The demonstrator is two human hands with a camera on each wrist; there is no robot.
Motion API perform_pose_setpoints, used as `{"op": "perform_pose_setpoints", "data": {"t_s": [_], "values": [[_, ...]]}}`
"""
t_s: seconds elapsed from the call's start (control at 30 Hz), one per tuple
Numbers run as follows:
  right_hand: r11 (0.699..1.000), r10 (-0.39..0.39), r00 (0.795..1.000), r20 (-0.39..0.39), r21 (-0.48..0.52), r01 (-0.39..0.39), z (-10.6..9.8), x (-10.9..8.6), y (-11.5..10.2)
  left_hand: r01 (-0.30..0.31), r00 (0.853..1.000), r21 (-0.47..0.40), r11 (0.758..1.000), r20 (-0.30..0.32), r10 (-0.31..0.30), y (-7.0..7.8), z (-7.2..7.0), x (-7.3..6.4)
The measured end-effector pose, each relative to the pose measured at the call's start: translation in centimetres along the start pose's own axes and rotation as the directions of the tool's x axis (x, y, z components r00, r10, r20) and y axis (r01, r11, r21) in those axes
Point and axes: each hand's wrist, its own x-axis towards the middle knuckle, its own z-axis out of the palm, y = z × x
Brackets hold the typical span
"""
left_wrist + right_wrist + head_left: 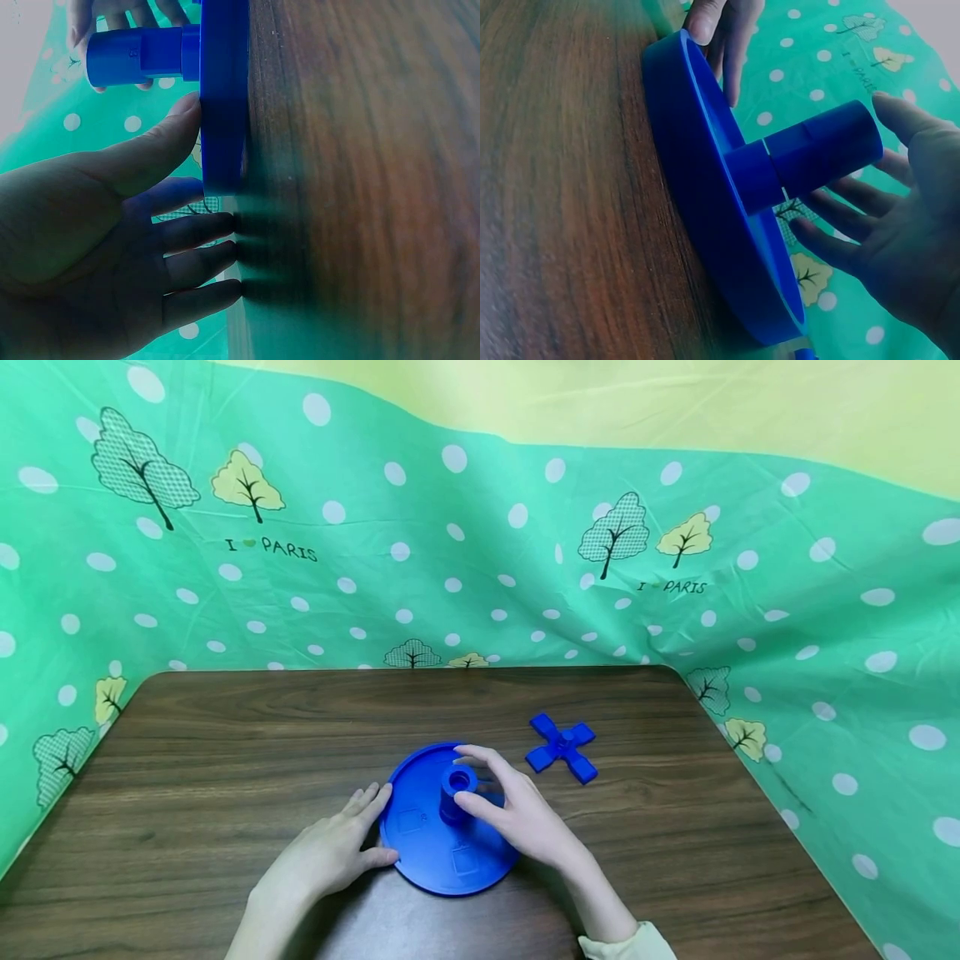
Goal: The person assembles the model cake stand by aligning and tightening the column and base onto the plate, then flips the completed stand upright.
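Observation:
A round blue plastic base (429, 864) with a raised rim lies flat on the table. From its middle rises a hollow blue tube (452, 802), upright; in the right wrist view a thin gap shows between the tube (829, 142) and the collar (751, 174) below it. My left hand (333, 852) rests against the left rim, thumb and fingers extended, some fingertips down at the tabletop. Around the tube my right hand (528, 814) is spread loosely, thumb tip right at the tube's top edge and the other fingers standing off beyond it.
To the right of the base, farther back, lies a blue cross-shaped piece (562, 747) with a small central stub. The wooden table (225, 760) ends at a green dotted cloth (450, 568) hanging behind and along the sides.

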Motion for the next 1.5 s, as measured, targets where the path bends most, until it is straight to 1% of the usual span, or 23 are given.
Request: {"op": "perform_pose_setpoints", "data": {"t_s": [0.13,0.3,0.4,0.5,0.63,0.73,0.8,0.97,1.27,1.37,1.5], "values": [[1.0,-0.02,0.999,0.043,0.022,0.019,-0.24,0.03,0.16,-0.002,1.0,-0.004,1.0,-0.001,0.002,-0.02,0.01,0.02],[1.0,-0.023,0.998,0.063,0.023,0.021,-0.34,0.01,0.25,-0.008,1.0,0.004,1.0,-0.004,0.008,0.02,-0.04,0.01],[1.0,-0.013,0.998,0.061,0.028,0.012,-0.26,-0.01,0.24,-0.012,1.0,0.012,1.0,-0.007,0.013,0.0,-0.02,0.01],[1.0,-0.003,0.999,0.037,0.024,0.002,-0.08,-0.04,0.21,-0.01,1.0,0.009,1.0,-0.006,0.01,-0.05,0.01,-0.01],[1.0,0.012,1.0,-0.015,-0.027,-0.013,0.22,0.04,0.15,-0.007,1.0,0.0,1.0,-0.004,0.007,-0.11,0.03,-0.1],[0.998,0.023,0.999,-0.033,-0.06,-0.025,0.33,0.09,0.09,-0.005,1.0,-0.004,1.0,-0.006,0.005,-0.13,0.08,-0.13],[0.998,0.032,0.999,-0.033,-0.059,-0.034,0.32,0.07,0.05,-0.003,1.0,-0.005,1.0,-0.005,0.003,-0.13,0.11,-0.13],[0.999,0.037,0.999,-0.008,-0.012,-0.037,0.07,-0.03,-0.01,0.003,1.0,-0.002,1.0,-0.002,-0.003,-0.11,0.14,-0.03],[1.0,-0.003,0.997,0.073,0.025,0.001,-0.22,0.04,0.21,-0.008,1.0,0.003,1.0,-0.002,0.008,0.0,-0.04,-0.02],[1.0,-0.002,0.998,0.07,0.031,0.0,-0.14,0.03,0.28,-0.007,1.0,0.004,1.0,0.0,0.007,0.03,-0.07,0.0],[1.0,0.021,0.999,0.028,0.012,-0.021,0.13,0.03,0.25,-0.008,1.0,0.006,1.0,0.002,0.008,0.06,-0.09,0.0]]}}
